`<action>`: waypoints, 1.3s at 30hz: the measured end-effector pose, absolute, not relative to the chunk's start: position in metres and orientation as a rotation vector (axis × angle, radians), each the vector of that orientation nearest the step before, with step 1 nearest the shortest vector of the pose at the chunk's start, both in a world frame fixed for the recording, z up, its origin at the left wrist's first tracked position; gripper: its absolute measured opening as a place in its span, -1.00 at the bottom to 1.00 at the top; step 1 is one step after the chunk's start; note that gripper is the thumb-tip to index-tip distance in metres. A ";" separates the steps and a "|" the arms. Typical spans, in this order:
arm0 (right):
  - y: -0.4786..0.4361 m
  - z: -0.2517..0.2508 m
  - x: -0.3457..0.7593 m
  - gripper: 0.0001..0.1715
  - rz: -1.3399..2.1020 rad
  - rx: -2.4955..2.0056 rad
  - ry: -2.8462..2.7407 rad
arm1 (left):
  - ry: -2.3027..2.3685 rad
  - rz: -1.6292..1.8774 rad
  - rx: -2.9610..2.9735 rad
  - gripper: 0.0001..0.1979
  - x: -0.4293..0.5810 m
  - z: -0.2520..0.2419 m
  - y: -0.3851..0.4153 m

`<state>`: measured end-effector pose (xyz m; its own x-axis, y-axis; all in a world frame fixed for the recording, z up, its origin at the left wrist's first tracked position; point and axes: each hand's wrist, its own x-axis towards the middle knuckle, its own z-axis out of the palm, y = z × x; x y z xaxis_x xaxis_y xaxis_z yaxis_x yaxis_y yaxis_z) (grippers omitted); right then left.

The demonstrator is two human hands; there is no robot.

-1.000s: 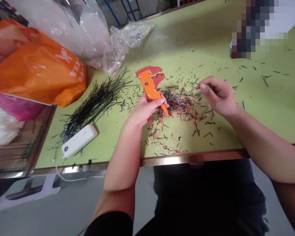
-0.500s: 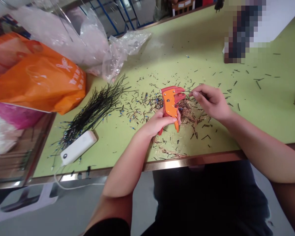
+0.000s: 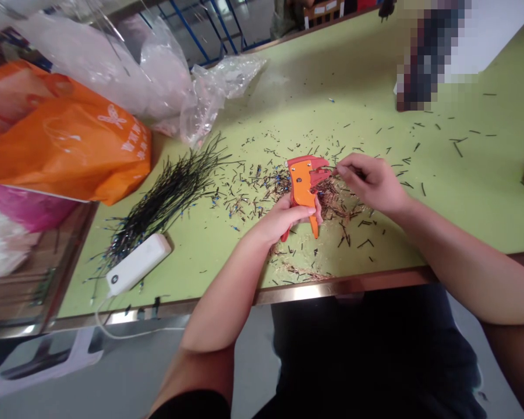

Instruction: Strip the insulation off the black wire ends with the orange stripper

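Note:
My left hand point(image 3: 283, 216) is wrapped round the handles of an orange and red wire stripper point(image 3: 301, 180). Its jaws point right, above the table. Just right of them, the thumb and forefinger of my right hand point(image 3: 369, 177) pinch a thin black wire point(image 3: 335, 168), its end at the jaws. Most of that wire is hidden by the fingers. Under and around the tool lie copper strands point(image 3: 332, 203) and many short black insulation scraps point(image 3: 247, 203). To the left is a loose bundle of black wires point(image 3: 166, 189), some with blue ends.
A white power bank point(image 3: 138, 263) with a cable sits at the table's front left. Behind it stand an orange bag point(image 3: 82, 139) and clear plastic bags point(image 3: 170, 70). A pixelated upright object point(image 3: 432, 58) is at the back right. The metal table edge point(image 3: 332, 289) runs before me.
My right hand has shifted very slightly left, closer to the stripper's jaws. My left hand keeps its grip on the tool, which is nearly still.

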<state>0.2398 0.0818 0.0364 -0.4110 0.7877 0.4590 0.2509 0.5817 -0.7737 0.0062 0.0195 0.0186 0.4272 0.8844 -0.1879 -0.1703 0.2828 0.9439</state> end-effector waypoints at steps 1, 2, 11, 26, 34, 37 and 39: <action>0.082 0.037 0.240 -0.75 0.782 -0.827 -1.954 | 0.866 0.834 1.042 -0.77 0.007 0.019 0.019; 0.081 0.037 0.240 -0.75 0.779 -0.821 -1.961 | 0.885 0.838 1.047 -0.78 0.007 0.019 0.019; 0.080 0.039 0.240 -0.75 0.746 -0.842 -1.995 | 0.970 0.887 1.164 -0.75 0.011 0.018 0.020; 0.078 0.040 0.241 -0.76 0.742 -0.878 -1.985 | 1.057 0.937 1.159 -0.70 0.023 0.017 0.020; 0.076 0.037 0.237 -0.77 0.723 -0.879 -1.933 | 0.985 0.985 1.056 -0.67 0.034 0.011 0.018; 0.075 0.037 0.237 -0.74 0.732 -0.860 -1.921 | 0.967 0.992 0.995 -0.67 0.038 0.009 0.016; 0.074 0.038 0.236 -0.72 0.739 -0.861 -1.918 | 0.952 1.005 0.930 -0.66 0.042 0.009 0.016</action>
